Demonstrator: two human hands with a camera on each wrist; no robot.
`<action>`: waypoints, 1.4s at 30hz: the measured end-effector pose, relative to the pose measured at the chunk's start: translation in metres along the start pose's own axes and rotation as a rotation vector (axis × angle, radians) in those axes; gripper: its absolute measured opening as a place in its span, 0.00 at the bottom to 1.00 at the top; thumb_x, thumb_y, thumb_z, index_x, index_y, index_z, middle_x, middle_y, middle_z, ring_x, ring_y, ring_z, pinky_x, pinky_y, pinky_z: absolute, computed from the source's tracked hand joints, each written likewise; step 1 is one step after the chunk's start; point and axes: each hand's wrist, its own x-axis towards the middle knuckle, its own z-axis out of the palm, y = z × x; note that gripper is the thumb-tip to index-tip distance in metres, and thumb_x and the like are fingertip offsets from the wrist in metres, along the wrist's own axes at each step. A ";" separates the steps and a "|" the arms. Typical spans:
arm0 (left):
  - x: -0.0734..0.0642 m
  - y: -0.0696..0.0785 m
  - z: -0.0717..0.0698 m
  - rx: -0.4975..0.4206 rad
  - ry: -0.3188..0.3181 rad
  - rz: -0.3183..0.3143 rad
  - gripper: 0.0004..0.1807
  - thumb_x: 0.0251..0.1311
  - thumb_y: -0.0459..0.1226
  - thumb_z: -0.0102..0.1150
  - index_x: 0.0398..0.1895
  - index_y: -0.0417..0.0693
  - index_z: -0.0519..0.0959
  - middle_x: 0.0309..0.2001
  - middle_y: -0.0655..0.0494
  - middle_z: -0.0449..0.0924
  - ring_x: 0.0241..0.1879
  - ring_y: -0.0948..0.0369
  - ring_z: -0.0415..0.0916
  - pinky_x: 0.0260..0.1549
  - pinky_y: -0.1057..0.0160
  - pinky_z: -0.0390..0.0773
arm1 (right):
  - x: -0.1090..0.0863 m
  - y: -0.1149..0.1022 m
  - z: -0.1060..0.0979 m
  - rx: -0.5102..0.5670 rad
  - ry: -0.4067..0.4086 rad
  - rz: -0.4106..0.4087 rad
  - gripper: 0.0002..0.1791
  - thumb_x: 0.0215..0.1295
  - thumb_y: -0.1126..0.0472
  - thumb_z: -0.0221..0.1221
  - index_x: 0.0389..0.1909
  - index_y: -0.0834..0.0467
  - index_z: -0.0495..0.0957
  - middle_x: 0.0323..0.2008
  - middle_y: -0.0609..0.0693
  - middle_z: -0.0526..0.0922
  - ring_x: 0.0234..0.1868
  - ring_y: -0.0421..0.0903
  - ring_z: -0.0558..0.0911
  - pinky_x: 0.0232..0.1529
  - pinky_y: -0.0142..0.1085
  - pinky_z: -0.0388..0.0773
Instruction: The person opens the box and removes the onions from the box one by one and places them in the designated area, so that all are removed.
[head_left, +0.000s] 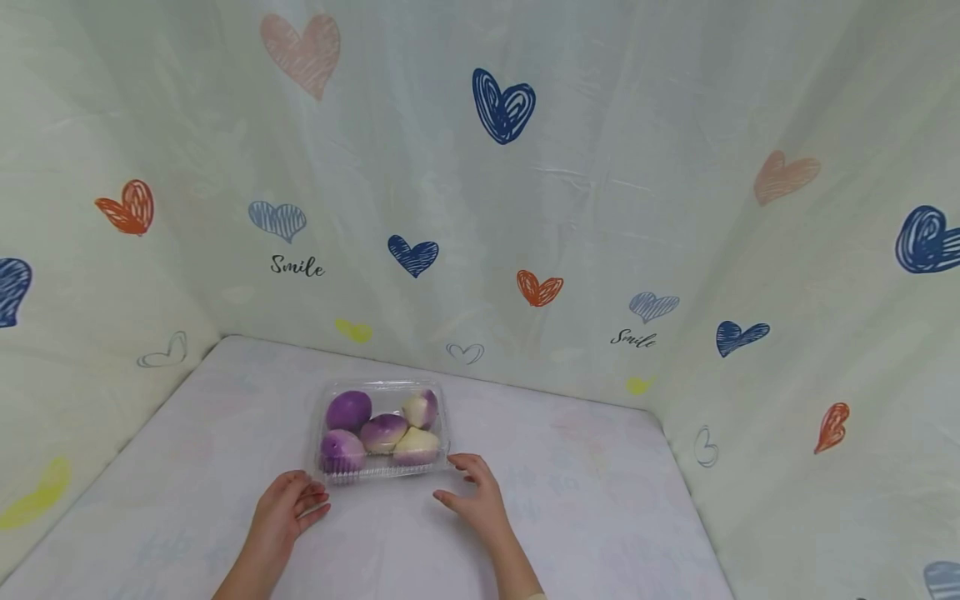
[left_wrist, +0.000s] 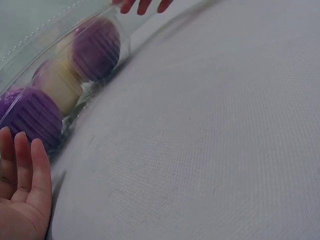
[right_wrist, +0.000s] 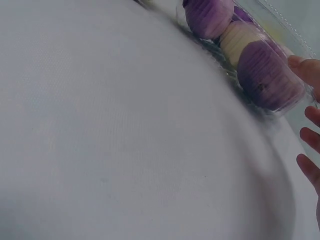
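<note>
A clear plastic box (head_left: pixel 390 473) stands on the table. Inside lie several rounded purple-and-cream pieces (head_left: pixel 385 432) that resemble turnips; one at the back left is almost wholly purple. My left hand (head_left: pixel 283 510) is by the front left corner of the box, fingers loosely bent with nothing in them. At the front right corner is my right hand (head_left: pixel 478 500), thumb and fingers spread apart around bare space. In the left wrist view the left hand (left_wrist: pixel 25 195) has its fingertips close to the box wall; whether they touch it I cannot tell.
A pale cloth (head_left: pixel 600 500) covers the table. Behind and at both sides hangs a white curtain (head_left: pixel 480 192) printed with hearts and the word "Smile". The table's back edge runs a short way behind the box.
</note>
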 end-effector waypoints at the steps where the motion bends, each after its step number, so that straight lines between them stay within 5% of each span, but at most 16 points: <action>1: 0.000 0.000 0.001 0.012 0.005 -0.001 0.07 0.74 0.35 0.43 0.36 0.47 0.69 0.29 0.59 0.79 0.32 0.63 0.79 0.38 0.61 0.83 | -0.001 -0.005 0.000 0.002 0.005 -0.002 0.26 0.49 0.67 0.73 0.52 0.64 0.79 0.51 0.55 0.78 0.53 0.59 0.74 0.54 0.51 0.73; 10: -0.001 -0.006 0.011 0.050 0.020 -0.018 0.05 0.72 0.33 0.45 0.36 0.45 0.70 0.29 0.57 0.78 0.32 0.62 0.79 0.39 0.60 0.83 | -0.015 -0.037 -0.002 0.052 0.022 0.012 0.21 0.48 0.72 0.71 0.46 0.68 0.81 0.45 0.60 0.80 0.49 0.57 0.76 0.52 0.49 0.74; 15: -0.001 -0.009 0.020 0.058 0.033 -0.067 0.05 0.71 0.32 0.44 0.35 0.46 0.69 0.28 0.56 0.77 0.31 0.62 0.79 0.39 0.59 0.83 | -0.020 -0.033 0.004 0.085 0.043 -0.010 0.20 0.48 0.73 0.71 0.45 0.69 0.80 0.43 0.65 0.79 0.47 0.62 0.75 0.50 0.47 0.76; 22: 0.000 -0.016 0.033 0.111 0.018 -0.090 0.05 0.70 0.33 0.47 0.34 0.43 0.69 0.27 0.55 0.76 0.30 0.60 0.78 0.38 0.59 0.83 | -0.022 0.000 0.017 0.080 0.083 -0.075 0.19 0.47 0.71 0.73 0.42 0.65 0.82 0.40 0.61 0.81 0.43 0.58 0.77 0.45 0.44 0.78; 31: -0.003 -0.024 0.049 0.185 0.000 -0.180 0.09 0.69 0.37 0.50 0.30 0.44 0.72 0.25 0.54 0.77 0.28 0.58 0.78 0.30 0.61 0.81 | -0.028 -0.004 0.019 0.116 0.065 -0.059 0.18 0.48 0.67 0.73 0.42 0.64 0.83 0.40 0.58 0.81 0.42 0.58 0.78 0.45 0.42 0.79; 42: -0.007 -0.034 0.062 0.207 -0.087 -0.195 0.08 0.68 0.39 0.52 0.32 0.45 0.73 0.27 0.53 0.79 0.28 0.58 0.80 0.29 0.60 0.82 | -0.037 -0.020 0.022 0.109 0.081 -0.105 0.17 0.47 0.75 0.71 0.40 0.68 0.81 0.39 0.65 0.80 0.39 0.62 0.78 0.40 0.45 0.80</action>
